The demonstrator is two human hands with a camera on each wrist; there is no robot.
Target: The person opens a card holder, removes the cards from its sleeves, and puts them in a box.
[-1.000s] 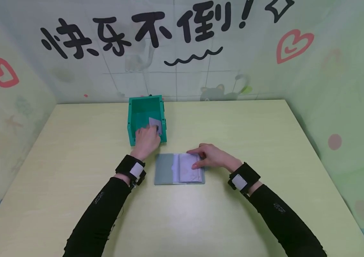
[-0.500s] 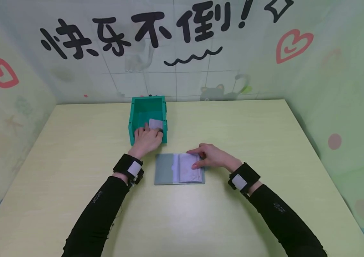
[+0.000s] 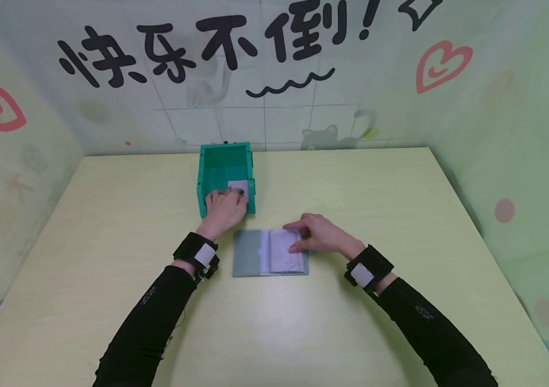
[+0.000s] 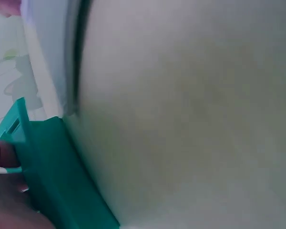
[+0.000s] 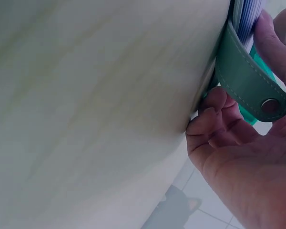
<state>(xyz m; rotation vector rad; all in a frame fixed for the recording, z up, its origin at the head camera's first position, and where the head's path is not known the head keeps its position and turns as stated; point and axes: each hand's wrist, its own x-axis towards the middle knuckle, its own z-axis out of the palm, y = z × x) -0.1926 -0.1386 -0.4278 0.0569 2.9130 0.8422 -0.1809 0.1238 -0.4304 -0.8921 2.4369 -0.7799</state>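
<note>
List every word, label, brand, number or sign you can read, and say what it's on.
"快乐不倒!": large black characters on the back wall.
Small pale marks on the left sleeve and right sleeve: too small to read.
Open booklet and green bin: no readable text.

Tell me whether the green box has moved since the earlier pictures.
Yes. In the head view, the green box has shifted slightly to the right, judged against the table's back corners.
</note>
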